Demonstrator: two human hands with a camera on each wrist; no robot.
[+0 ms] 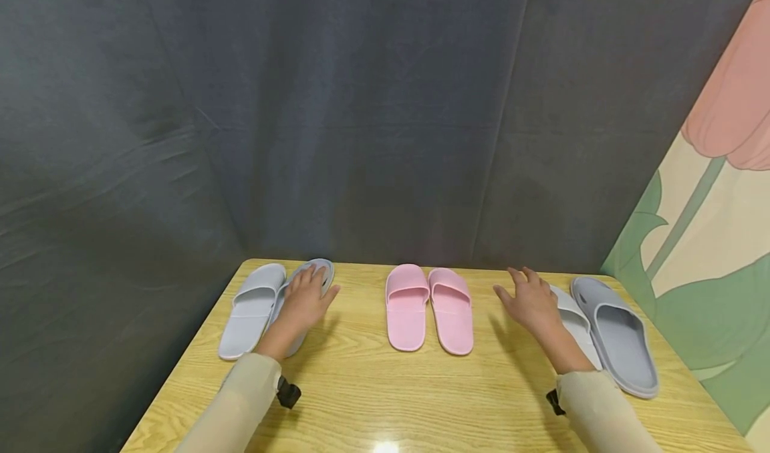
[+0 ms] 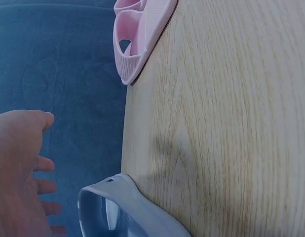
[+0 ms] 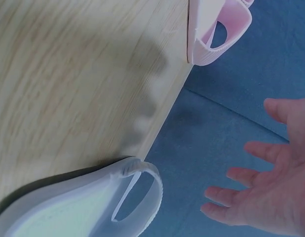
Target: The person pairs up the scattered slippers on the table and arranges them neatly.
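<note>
My left hand [image 1: 305,299] hovers with spread fingers over a grey-blue slipper [image 1: 327,274], hiding much of it. Just left of that lies a pale grey slipper [image 1: 251,313]. In the left wrist view, the hand [image 2: 19,173] holds nothing, and the grey-blue slipper [image 2: 137,210] shows below it. My right hand [image 1: 532,303] is held in the air, fingers apart, by a white slipper [image 1: 576,323], which it partly covers. Beyond that slipper, a larger grey slipper [image 1: 625,346] lies at the right. The right wrist view shows that hand [image 3: 271,182] with nothing in it.
Two pink slippers [image 1: 406,313] sit side by side at mid-table, toes toward the back edge. The wooden table [image 1: 373,399] meets a dark cloth [image 1: 373,139] behind and at the left. A wall with painted flowers [image 1: 716,272] stands on the right.
</note>
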